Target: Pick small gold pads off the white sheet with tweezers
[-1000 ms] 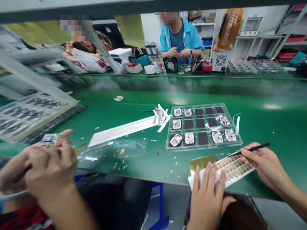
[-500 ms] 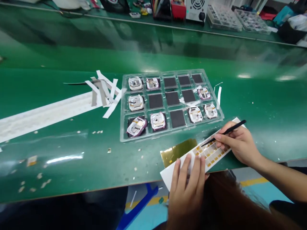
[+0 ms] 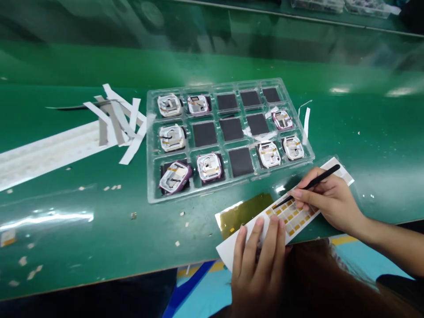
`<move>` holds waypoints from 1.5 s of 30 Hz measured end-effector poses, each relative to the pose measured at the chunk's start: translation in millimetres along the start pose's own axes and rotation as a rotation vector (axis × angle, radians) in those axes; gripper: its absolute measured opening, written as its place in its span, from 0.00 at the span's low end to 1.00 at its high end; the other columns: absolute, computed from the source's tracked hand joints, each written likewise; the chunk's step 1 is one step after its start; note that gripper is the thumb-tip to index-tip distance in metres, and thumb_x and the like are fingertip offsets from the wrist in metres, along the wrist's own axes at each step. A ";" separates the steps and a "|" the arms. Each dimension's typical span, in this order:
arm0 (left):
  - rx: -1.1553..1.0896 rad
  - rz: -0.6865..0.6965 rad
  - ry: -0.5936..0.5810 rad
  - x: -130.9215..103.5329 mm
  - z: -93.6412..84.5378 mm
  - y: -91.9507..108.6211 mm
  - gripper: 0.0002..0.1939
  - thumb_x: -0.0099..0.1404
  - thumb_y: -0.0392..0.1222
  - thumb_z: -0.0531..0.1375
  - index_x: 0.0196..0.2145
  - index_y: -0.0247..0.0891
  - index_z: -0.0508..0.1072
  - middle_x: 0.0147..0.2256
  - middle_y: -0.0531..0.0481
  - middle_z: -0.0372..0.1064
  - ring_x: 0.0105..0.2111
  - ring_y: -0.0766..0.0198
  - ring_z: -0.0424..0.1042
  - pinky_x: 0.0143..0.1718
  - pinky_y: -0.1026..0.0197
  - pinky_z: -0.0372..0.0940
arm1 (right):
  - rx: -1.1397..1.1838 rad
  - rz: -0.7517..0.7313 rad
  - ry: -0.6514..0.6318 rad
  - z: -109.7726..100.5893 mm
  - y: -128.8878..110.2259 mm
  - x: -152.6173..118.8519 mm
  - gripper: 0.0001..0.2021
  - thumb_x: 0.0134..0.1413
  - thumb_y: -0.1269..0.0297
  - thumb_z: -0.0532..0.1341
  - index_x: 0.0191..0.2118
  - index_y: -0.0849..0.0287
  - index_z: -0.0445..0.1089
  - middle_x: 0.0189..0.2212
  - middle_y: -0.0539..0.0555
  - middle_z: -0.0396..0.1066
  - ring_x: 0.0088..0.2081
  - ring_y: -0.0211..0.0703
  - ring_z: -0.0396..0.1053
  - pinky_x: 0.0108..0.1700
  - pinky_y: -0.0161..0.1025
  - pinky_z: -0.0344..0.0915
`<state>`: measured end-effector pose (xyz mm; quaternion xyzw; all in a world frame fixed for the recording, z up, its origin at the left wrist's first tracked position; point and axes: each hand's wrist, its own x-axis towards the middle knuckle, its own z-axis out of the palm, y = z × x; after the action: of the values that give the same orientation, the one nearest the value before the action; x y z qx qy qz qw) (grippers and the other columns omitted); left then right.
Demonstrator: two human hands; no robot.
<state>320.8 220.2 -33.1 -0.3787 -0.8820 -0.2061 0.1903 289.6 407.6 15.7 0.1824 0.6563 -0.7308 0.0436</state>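
My left hand (image 3: pixel 260 256) lies with spread fingers on a white label sheet (image 3: pixel 228 249) at the table's front edge, pressing on its left part. Rows of small amber pieces (image 3: pixel 291 232) sit on the sheet. My right hand (image 3: pixel 326 198) grips black tweezers (image 3: pixel 319 177) like a pen, their tip at the upper left of the amber rows. Under the sheet's upper side a shiny gold film (image 3: pixel 243 214) sticks out. Behind it stands a clear compartment tray (image 3: pixel 150 176) with several white and purple watch-like housings (image 3: pixel 209 167) and black foam pads (image 3: pixel 240 162).
Loose paper strips (image 3: pixel 130 148) overlap a long white strip (image 3: pixel 56 148) at the left. Small scraps (image 3: pixel 31 274) dot the front left of the table. A thin white strip (image 3: pixel 307 121) lies right of the tray. Plastic boxes (image 3: pixel 367 8) stand on the back shelf.
The view has tilted down and shifted, so less of the back shelf shows. The tweezer tip has moved slightly left along the amber rows, and more of the sheet's right end is visible.
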 end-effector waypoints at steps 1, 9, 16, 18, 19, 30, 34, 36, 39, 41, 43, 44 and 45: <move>-0.004 -0.005 0.001 0.3 -0.1 0.2 0.18 0.64 0.37 0.56 0.51 0.31 0.68 0.50 0.45 0.68 0.56 0.52 0.60 0.61 0.47 0.52 | -0.003 0.002 -0.002 0.0 -0.2 0.0 0.10 0.48 0.65 0.68 0.29 0.57 0.65 0.19 0.46 0.72 0.19 0.32 0.67 0.21 0.28 0.63; -0.027 -0.056 0.040 1.7 1.2 3.6 0.17 0.65 0.38 0.55 0.51 0.30 0.68 0.48 0.44 0.70 0.55 0.52 0.61 0.60 0.47 0.53 | -0.033 0.012 0.029 2.0 -1.2 -0.4 0.10 0.47 0.64 0.68 0.28 0.57 0.65 0.18 0.47 0.72 0.18 0.32 0.66 0.20 0.28 0.63; -0.031 -0.062 0.046 1.7 0.8 3.8 0.18 0.64 0.38 0.56 0.51 0.31 0.68 0.47 0.44 0.71 0.56 0.53 0.61 0.60 0.47 0.53 | -0.065 0.010 0.054 4.1 -5.2 0.0 0.11 0.44 0.62 0.69 0.27 0.57 0.65 0.18 0.48 0.71 0.17 0.34 0.67 0.19 0.30 0.64; -0.031 -0.062 0.041 1.7 0.1 2.7 0.18 0.64 0.38 0.56 0.51 0.32 0.68 0.47 0.44 0.71 0.56 0.53 0.60 0.60 0.47 0.53 | -0.072 0.016 0.057 4.0 -5.5 0.3 0.12 0.43 0.61 0.69 0.26 0.57 0.65 0.18 0.48 0.71 0.17 0.35 0.67 0.19 0.30 0.64; -0.031 -0.058 0.035 1.6 -0.4 2.0 0.18 0.64 0.38 0.56 0.51 0.32 0.68 0.47 0.44 0.71 0.57 0.53 0.60 0.61 0.47 0.53 | -0.073 0.019 0.057 3.8 -5.4 0.5 0.12 0.43 0.61 0.70 0.26 0.57 0.65 0.18 0.48 0.71 0.17 0.35 0.67 0.19 0.31 0.64; -0.031 -0.068 0.037 1.8 0.7 4.4 0.17 0.65 0.38 0.56 0.50 0.31 0.69 0.46 0.44 0.71 0.55 0.53 0.61 0.60 0.47 0.54 | -0.024 0.019 0.041 3.7 -4.8 2.2 0.11 0.44 0.63 0.69 0.27 0.57 0.66 0.18 0.47 0.71 0.17 0.32 0.66 0.19 0.27 0.64; -0.020 -0.051 0.024 0.9 -0.2 2.7 0.17 0.64 0.38 0.56 0.51 0.31 0.68 0.47 0.44 0.71 0.54 0.52 0.62 0.59 0.47 0.54 | -0.024 0.033 0.048 3.8 -5.9 2.1 0.12 0.42 0.63 0.71 0.26 0.58 0.66 0.18 0.47 0.71 0.17 0.33 0.66 0.19 0.28 0.63; -0.009 -0.020 0.000 0.2 -1.1 0.5 0.19 0.63 0.38 0.58 0.51 0.31 0.68 0.48 0.44 0.70 0.54 0.52 0.62 0.59 0.46 0.54 | -0.026 0.034 0.047 3.6 -6.1 2.0 0.12 0.42 0.63 0.70 0.26 0.58 0.66 0.18 0.47 0.71 0.17 0.32 0.66 0.19 0.27 0.63; -0.004 0.001 -0.013 -0.7 -2.0 -1.6 0.20 0.62 0.38 0.59 0.51 0.30 0.68 0.49 0.43 0.69 0.54 0.51 0.62 0.60 0.46 0.53 | -0.025 0.030 0.045 3.8 -6.2 1.7 0.12 0.43 0.63 0.70 0.26 0.58 0.65 0.17 0.47 0.71 0.17 0.31 0.66 0.20 0.27 0.64; -0.003 0.008 -0.005 -0.9 -2.0 -1.5 0.20 0.62 0.38 0.59 0.51 0.30 0.68 0.48 0.42 0.69 0.54 0.51 0.62 0.60 0.46 0.52 | -0.025 0.025 0.045 4.2 -6.7 1.1 0.12 0.43 0.63 0.70 0.26 0.58 0.65 0.17 0.47 0.71 0.17 0.32 0.66 0.20 0.27 0.64; -0.005 0.002 0.010 -0.4 -2.0 -0.3 0.19 0.63 0.39 0.58 0.51 0.30 0.69 0.48 0.41 0.69 0.54 0.52 0.62 0.59 0.47 0.54 | -0.023 0.027 0.044 4.8 -7.3 0.3 0.12 0.43 0.63 0.70 0.26 0.59 0.65 0.17 0.47 0.71 0.17 0.32 0.66 0.19 0.27 0.64; -0.004 -0.018 0.017 0.2 -2.1 0.4 0.18 0.63 0.39 0.58 0.50 0.31 0.69 0.49 0.40 0.68 0.54 0.52 0.63 0.59 0.47 0.55 | -0.019 0.033 0.044 4.9 -7.4 0.1 0.12 0.42 0.64 0.70 0.26 0.59 0.65 0.17 0.47 0.71 0.17 0.32 0.66 0.19 0.27 0.63; -0.001 -0.044 0.021 1.1 -2.3 0.9 0.18 0.63 0.39 0.58 0.50 0.32 0.69 0.50 0.39 0.67 0.54 0.53 0.63 0.58 0.48 0.56 | -0.013 0.041 0.043 4.9 -7.4 0.2 0.12 0.42 0.64 0.71 0.26 0.59 0.65 0.17 0.47 0.71 0.17 0.32 0.66 0.20 0.27 0.63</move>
<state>321.2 220.3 -30.4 -0.3573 -0.8879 -0.2145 0.1948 286.1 403.9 23.0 0.2112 0.6581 -0.7213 0.0458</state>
